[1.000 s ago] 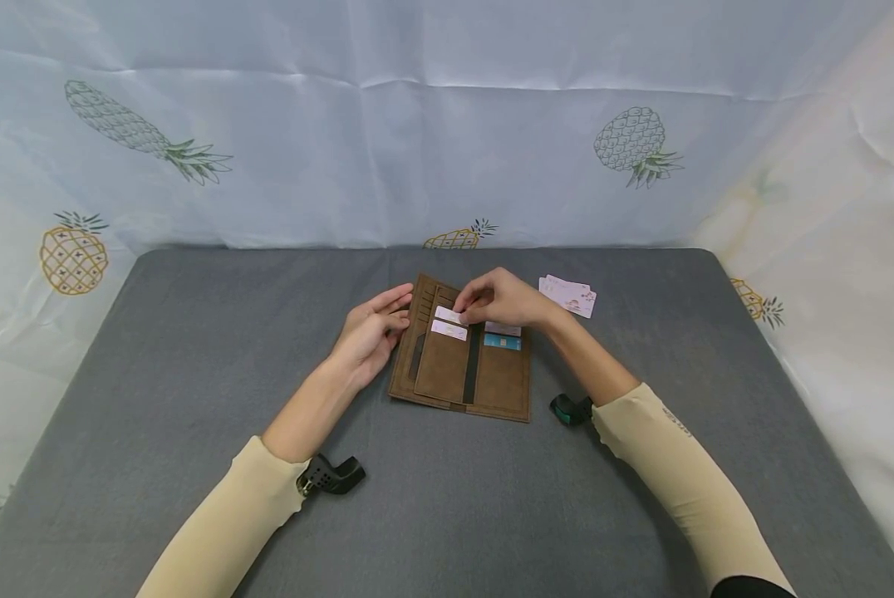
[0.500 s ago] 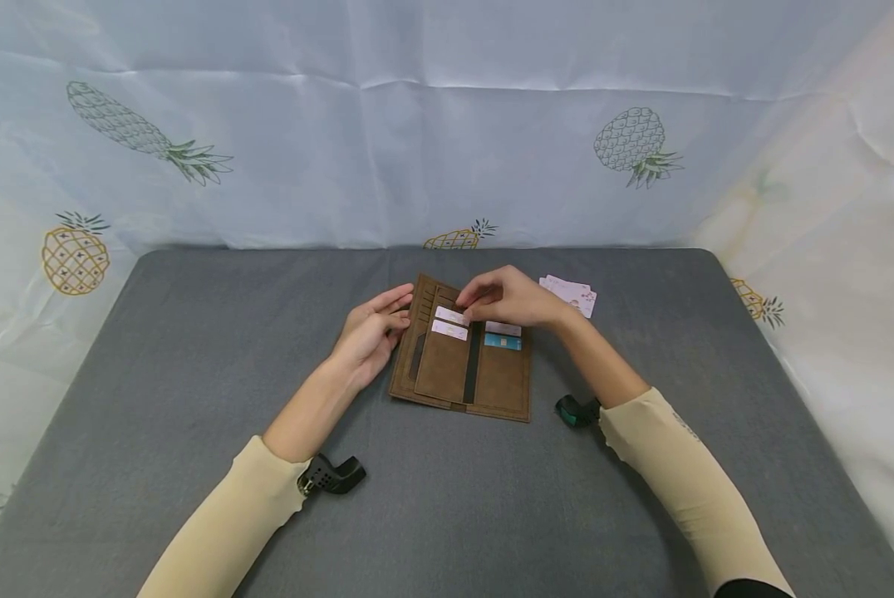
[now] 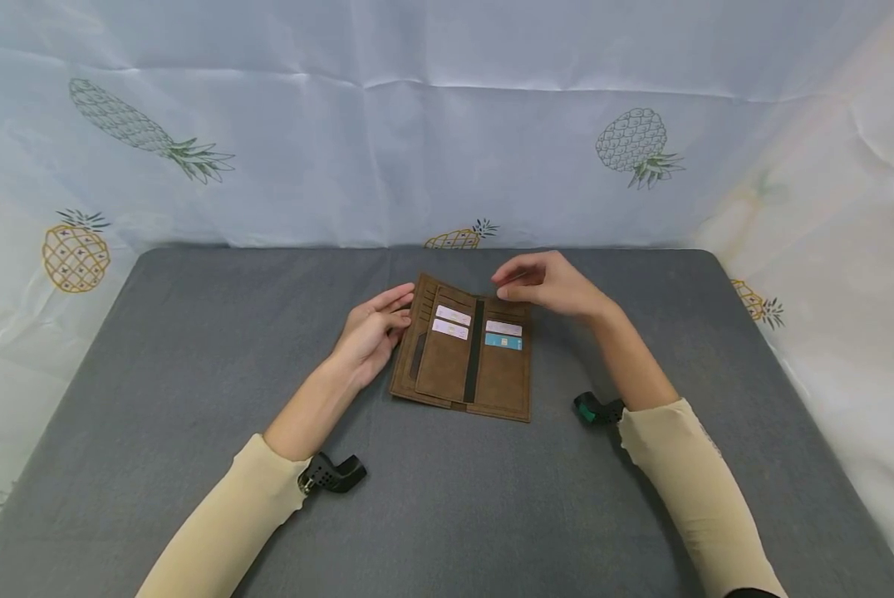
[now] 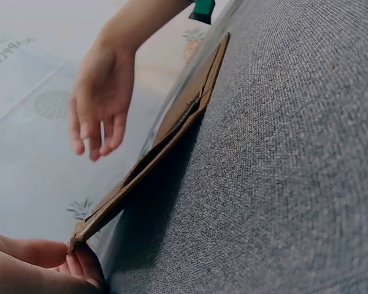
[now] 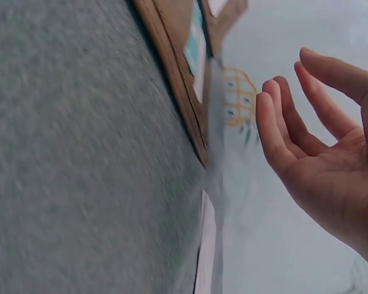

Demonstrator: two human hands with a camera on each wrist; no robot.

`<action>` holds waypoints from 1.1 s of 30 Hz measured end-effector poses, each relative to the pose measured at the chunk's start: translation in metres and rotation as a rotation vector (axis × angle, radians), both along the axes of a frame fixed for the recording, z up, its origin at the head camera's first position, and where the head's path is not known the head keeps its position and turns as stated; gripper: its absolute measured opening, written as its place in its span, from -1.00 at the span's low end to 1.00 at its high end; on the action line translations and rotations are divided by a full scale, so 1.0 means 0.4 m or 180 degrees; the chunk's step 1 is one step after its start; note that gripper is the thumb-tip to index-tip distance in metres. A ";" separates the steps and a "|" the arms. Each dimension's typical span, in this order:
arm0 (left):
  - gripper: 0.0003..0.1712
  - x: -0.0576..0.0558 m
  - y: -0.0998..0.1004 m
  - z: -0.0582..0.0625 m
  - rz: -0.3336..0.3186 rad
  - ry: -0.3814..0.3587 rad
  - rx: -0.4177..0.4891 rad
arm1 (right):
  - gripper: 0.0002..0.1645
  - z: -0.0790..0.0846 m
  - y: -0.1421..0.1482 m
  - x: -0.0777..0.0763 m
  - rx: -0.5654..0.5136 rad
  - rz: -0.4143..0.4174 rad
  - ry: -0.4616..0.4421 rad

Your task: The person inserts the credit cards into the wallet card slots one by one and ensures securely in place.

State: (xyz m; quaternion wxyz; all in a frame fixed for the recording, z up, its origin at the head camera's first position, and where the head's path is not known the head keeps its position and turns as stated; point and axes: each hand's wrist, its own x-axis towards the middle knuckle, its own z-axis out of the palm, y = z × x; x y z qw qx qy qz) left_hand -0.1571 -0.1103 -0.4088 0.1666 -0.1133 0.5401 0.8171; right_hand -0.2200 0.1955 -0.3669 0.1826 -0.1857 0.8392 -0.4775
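Observation:
A brown wallet [image 3: 443, 370] lies unfolded on the table, its left side raised. My left hand [image 3: 365, 339] pinches that raised left edge between thumb and fingers, which the left wrist view shows as a tilted wallet [image 4: 135, 177]. Two pale pink cards [image 3: 450, 322] peek from slots on the left panel. On the right panel, a pink card [image 3: 503, 328] sits above a blue card [image 3: 503, 342]. Over the wallet's top right corner hovers my right hand [image 3: 555, 284], fingers loosely bent, holding nothing. It hides the loose pink cards [image 5: 205, 245], which the right wrist view shows on the table.
Grey cloth covers the table [image 3: 447, 515]. Behind it hangs a pale curtain [image 3: 297, 166] printed with pineapples. A black wrist camera [image 3: 335, 473] is strapped at the left wrist, and another camera [image 3: 596, 409] at the right.
My right hand has moved off the wallet's left panel, up and to the right, uncovering the upper slots and covering the loose pink cards. The left hand keeps its hold on the wallet.

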 end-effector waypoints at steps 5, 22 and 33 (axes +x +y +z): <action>-0.23 0.000 0.000 -0.001 0.0003 -0.0001 -0.0001 | -0.57 0.011 0.048 0.008 0.0001 -0.0374 0.0071; -0.23 0.001 0.000 -0.001 0.0029 0.0017 -0.0022 | -0.45 -0.002 0.138 -0.006 0.0882 -0.0717 0.0368; -0.23 -0.001 0.000 -0.003 0.0035 0.0015 -0.0013 | -0.26 -0.029 0.153 -0.026 0.1787 -0.0543 0.0375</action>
